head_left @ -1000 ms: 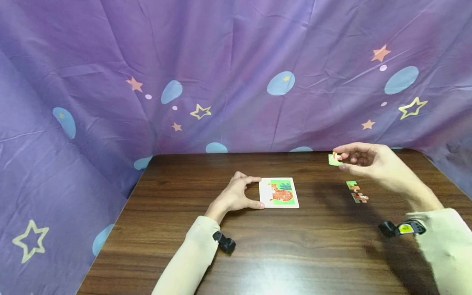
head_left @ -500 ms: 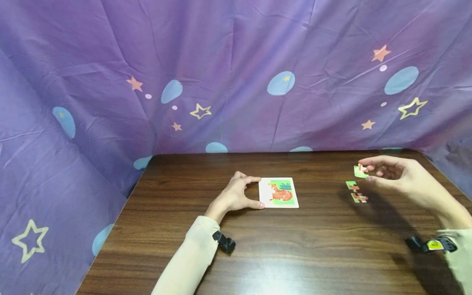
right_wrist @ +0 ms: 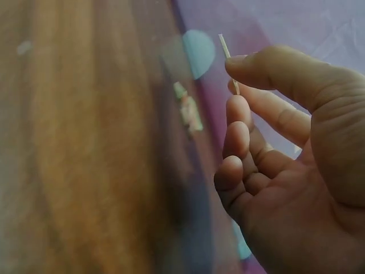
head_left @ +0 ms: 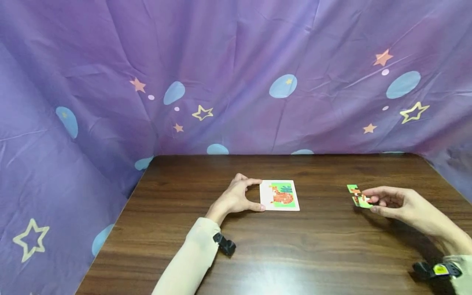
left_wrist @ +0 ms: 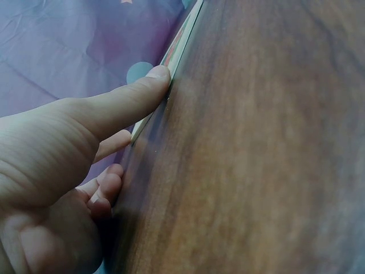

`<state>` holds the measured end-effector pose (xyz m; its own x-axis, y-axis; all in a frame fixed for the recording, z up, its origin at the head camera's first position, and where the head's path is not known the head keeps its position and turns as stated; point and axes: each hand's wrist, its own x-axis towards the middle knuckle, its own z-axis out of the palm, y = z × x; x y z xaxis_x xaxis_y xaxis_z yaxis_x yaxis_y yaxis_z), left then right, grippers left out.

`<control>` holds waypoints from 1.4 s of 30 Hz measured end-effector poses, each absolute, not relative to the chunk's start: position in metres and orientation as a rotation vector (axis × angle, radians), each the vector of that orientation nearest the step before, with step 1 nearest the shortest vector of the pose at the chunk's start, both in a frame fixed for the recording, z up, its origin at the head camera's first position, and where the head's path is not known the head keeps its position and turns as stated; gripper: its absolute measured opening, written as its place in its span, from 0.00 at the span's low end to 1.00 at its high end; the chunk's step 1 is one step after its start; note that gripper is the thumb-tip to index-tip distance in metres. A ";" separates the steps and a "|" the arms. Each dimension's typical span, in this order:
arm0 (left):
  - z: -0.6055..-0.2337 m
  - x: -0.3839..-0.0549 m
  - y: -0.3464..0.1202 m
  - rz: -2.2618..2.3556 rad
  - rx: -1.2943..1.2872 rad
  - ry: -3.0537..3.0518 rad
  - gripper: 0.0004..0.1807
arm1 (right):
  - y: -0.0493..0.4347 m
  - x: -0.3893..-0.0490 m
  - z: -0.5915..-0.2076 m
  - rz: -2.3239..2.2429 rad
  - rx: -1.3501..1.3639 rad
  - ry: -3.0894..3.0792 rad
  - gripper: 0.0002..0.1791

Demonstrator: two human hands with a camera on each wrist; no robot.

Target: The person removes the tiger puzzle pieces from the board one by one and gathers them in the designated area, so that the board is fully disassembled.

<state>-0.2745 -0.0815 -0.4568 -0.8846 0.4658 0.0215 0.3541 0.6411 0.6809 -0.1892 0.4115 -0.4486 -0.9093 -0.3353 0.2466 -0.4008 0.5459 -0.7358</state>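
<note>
My left hand (head_left: 234, 197) holds a square puzzle board (head_left: 266, 196) by its left edge, thumb at the near corner and index finger at the far one. The board has a white frame and shows part of an orange tiger on green. In the left wrist view the thumb (left_wrist: 145, 91) presses the edge of the board, which lies on the table. Further right, my right hand (head_left: 405, 203) pinches a green and orange puzzle piece (head_left: 365, 202) between thumb and fingers. That piece appears edge-on in the right wrist view, above the table, and overlaps a loose puzzle piece (head_left: 355, 200) in the head view.
Another loose puzzle piece (head_left: 352, 188) lies just behind the overlapped one on the brown wooden table (head_left: 295, 250). A purple cloth (head_left: 236, 82) with stars and blue ovals hangs behind the table and along its left side.
The right hand has carried its puzzle piece right, then down toward the near side, bringing it over the loose pieces. The left hand stays at the board.
</note>
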 end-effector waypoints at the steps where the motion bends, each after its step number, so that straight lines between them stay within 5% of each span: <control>1: -0.458 -0.275 -0.081 1.072 0.689 2.707 0.50 | 0.413 -0.188 -0.451 1.293 0.646 -2.700 0.22; 42: -0.451 -0.271 -0.080 1.061 0.639 2.697 0.51 | 0.420 -0.180 -0.475 1.265 0.844 -2.692 0.27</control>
